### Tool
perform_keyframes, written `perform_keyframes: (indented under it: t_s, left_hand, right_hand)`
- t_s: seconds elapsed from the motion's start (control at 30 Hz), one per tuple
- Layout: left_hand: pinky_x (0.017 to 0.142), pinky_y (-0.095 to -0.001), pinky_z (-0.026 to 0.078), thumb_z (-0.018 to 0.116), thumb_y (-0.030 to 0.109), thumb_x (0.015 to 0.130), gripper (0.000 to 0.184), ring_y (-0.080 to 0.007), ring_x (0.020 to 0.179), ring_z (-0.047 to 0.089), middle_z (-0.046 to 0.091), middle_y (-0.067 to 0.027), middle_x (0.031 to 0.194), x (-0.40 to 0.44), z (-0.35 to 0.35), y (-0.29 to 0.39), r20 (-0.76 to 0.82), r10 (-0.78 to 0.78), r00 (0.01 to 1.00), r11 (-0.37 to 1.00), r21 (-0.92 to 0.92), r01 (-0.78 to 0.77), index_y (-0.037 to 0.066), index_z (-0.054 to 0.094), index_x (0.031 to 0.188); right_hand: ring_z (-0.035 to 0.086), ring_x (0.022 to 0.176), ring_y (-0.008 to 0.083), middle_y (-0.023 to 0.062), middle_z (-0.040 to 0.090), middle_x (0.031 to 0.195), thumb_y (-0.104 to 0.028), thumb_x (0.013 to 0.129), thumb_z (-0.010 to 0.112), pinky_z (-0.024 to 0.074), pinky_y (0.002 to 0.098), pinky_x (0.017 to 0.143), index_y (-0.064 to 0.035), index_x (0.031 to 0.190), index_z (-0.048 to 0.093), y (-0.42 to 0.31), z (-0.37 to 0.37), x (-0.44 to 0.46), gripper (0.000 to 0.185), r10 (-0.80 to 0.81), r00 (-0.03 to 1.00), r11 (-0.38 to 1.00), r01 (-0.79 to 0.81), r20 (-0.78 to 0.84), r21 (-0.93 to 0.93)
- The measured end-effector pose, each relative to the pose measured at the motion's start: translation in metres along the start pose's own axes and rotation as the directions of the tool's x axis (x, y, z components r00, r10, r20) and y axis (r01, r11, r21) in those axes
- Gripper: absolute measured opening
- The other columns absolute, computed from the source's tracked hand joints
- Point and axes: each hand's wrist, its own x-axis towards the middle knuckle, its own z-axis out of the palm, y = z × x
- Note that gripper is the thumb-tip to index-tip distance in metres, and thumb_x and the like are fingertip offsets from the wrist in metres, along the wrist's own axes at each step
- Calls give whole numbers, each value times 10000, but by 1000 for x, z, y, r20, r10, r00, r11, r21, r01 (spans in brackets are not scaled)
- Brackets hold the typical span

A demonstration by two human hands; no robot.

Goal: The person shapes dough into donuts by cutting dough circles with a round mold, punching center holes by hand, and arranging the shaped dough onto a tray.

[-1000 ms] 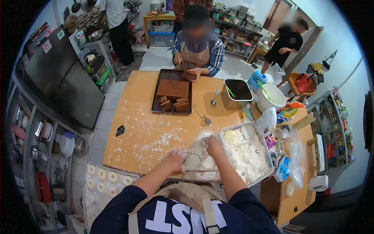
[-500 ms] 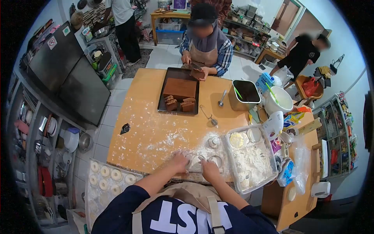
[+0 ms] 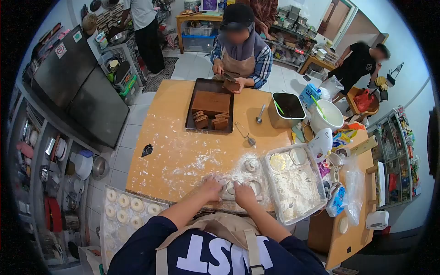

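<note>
My left hand [image 3: 211, 189] rests on the floured table edge, fingers stretched forward beside a pale round piece of dough [image 3: 231, 187]. From the other side, my right hand [image 3: 245, 195] reaches to the same round with its fingers curled in; its fingertips touch the rim, and their grip is partly hidden. Just right of that hand lies a second pale round with a raised rim [image 3: 255, 188]. A small flour-dusted round object [image 3: 251, 165] stands behind them. Close by on the right is a clear plastic tub [image 3: 272, 192] holding flour and two rounds.
A tray of ring doughnuts [image 3: 158, 201] sits at lower left. Across the wooden table [image 3: 169, 114], a co-worker [image 3: 240, 55] handles brown cake over a black baking pan [image 3: 189, 117]. A small strainer [image 3: 250, 141], spoon [image 3: 260, 115], square container [image 3: 285, 123] and white mixer [image 3: 321, 144] lie around.
My right hand has shifted slightly left and down at the dough round; my left hand has barely moved. The person in black at the back right has raised an arm.
</note>
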Motion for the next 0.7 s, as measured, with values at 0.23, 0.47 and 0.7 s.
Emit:
perform_keyframes:
  t_s: [0.23, 0.47, 0.7]
  left_hand:
    - [1090, -506, 250, 823, 372, 554, 960, -394, 1331, 249, 303, -141, 1445, 10, 12, -8, 99, -29, 995, 999, -43, 34, 147, 371, 1370]
    - [1092, -497, 248, 826, 373, 555, 993, -391, 1339, 237, 295, -144, 1446, 7, 3, -4, 140, -37, 989, 998, -42, 43, 156, 333, 1390]
    - [1096, -490, 233, 832, 384, 542, 1004, -381, 1315, 280, 335, -139, 1423, 12, 25, -12, 34, -16, 999, 1000, -24, 17, 170, 338, 1389]
  right_hand:
    - [605, 873, 362, 205, 626, 828, -105, 831, 485, 454, 466, 764, -30, 1043, 523, -8, -20, 4, 228, 16, 998, 1000, -16, 53, -4]
    - [610, 885, 345, 208, 627, 888, -74, 810, 482, 455, 461, 774, -29, 1111, 506, -10, -19, 7, 306, 48, 994, 997, -42, 95, -59]
    - [615, 890, 335, 199, 635, 857, -87, 814, 470, 456, 446, 791, -32, 1113, 518, -5, -5, 5, 307, -65, 995, 988, 75, 71, -137]
